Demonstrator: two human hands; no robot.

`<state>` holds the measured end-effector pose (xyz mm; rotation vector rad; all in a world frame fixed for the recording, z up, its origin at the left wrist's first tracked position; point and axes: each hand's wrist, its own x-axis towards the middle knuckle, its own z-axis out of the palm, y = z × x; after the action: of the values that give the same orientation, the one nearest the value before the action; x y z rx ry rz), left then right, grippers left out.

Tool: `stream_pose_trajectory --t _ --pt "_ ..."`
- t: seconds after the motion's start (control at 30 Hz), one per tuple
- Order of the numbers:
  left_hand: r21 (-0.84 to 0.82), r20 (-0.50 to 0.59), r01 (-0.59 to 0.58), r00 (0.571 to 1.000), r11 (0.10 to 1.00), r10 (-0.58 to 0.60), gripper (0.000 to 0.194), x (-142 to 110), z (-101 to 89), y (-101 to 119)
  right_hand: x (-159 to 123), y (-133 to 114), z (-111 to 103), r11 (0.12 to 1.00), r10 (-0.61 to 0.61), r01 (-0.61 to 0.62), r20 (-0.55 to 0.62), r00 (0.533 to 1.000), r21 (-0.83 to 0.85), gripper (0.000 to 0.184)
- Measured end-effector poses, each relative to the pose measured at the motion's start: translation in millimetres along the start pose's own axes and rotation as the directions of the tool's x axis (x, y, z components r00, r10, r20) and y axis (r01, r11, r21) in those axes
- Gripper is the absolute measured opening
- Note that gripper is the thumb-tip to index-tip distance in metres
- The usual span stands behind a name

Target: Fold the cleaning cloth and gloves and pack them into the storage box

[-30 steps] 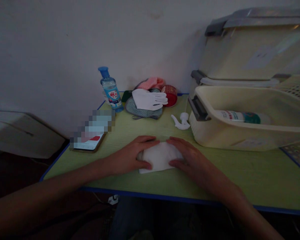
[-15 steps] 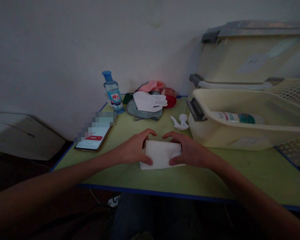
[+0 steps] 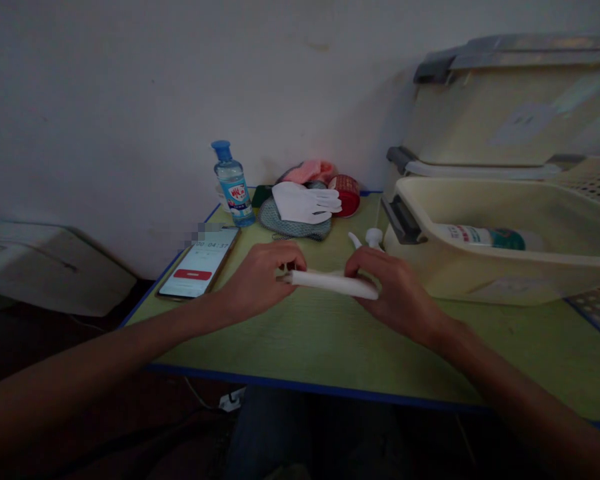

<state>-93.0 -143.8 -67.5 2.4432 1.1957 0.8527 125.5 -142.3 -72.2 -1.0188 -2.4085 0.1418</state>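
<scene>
A folded white cloth (image 3: pixel 335 283) is held up above the table, turned so that its narrow edge faces me; cloth or soft paper is hard to tell apart here. At its left end, my left hand (image 3: pixel 267 277) is closed with the fingers on the far side. My right hand (image 3: pixel 400 297) grips the opposite end. Just behind the right fingers a white spray trigger (image 3: pixel 373 237) lies on the table, partly covered by that hand.
On the green table (image 3: pixel 290 353) a phone (image 3: pixel 197 263) lies at the left. Behind it stands a blue-capped bottle (image 3: pixel 234 187). White gloves (image 3: pixel 307 202) rest on a grey mesh cloth (image 3: pixel 295 229) near a red roll (image 3: pixel 345 195). A cream bin (image 3: pixel 480 283) holds a bottle (image 3: pixel 490 237).
Both hands have lifted the folded white cloth off the table and tilted it from its broad face to its edge. The right hand now overlaps the spray trigger. My view has shifted slightly.
</scene>
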Motion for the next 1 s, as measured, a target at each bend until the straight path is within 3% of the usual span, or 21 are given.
stream_pose_trajectory --t 0.07,0.13,0.23,0.3,0.43,0.5,0.57,0.7,0.87,1.0 --pt "0.180 -0.034 -0.287 0.954 0.941 0.297 0.021 0.3 -1.1 -8.4 2.8 5.7 3.6 0.942 -0.237 0.227 -0.013 0.971 -0.247 0.019" --pt "0.326 0.047 -0.457 0.882 0.828 0.468 0.029 -2.6 3.3 -17.9 4.2 11.7 8.4 0.829 -0.388 0.400 0.112 0.915 -0.391 0.027" --pt "0.395 0.240 -0.559 0.829 0.729 0.505 0.027 -11.1 13.9 -27.6 0.6 17.6 14.7 0.731 -0.477 0.551 0.277 0.834 -0.402 0.028" --pt "0.355 0.362 -0.572 0.813 0.739 0.456 0.024 -16.6 16.4 -28.6 -5.4 18.5 15.7 0.720 -0.479 0.585 0.344 0.808 -0.372 0.025" --pt "0.148 0.498 -0.436 0.808 0.888 0.314 0.032 -16.6 -0.3 -22.1 -16.1 16.9 8.5 0.798 -0.389 0.508 0.369 0.844 -0.323 0.023" --pt "0.011 0.551 -0.292 0.800 0.956 0.238 0.042 -9.2 -12.7 -19.1 -14.9 15.6 3.9 0.859 -0.339 0.441 0.356 0.871 -0.261 0.027" --pt "-0.061 0.574 -0.113 0.809 0.992 0.128 0.038 1.3 -20.0 -18.0 -8.1 13.7 1.3 0.918 -0.266 0.351 0.368 0.891 -0.187 0.028" --pt "-0.047 0.499 0.118 0.863 0.992 -0.079 0.022 18.0 -11.8 -19.5 9.9 9.7 4.6 0.969 -0.160 0.220 0.397 0.904 -0.110 0.015" --pt "-0.033 0.459 0.154 0.880 0.988 -0.122 0.025 16.1 9.7 -23.5 12.8 12.6 17.1 0.967 -0.186 0.235 0.357 0.915 -0.097 0.027" --pt "-0.162 0.434 0.280 0.881 0.946 -0.186 0.021 9.3 14.6 -28.5 6.7 16.5 24.1 0.969 -0.200 0.232 0.295 0.934 -0.079 0.028"
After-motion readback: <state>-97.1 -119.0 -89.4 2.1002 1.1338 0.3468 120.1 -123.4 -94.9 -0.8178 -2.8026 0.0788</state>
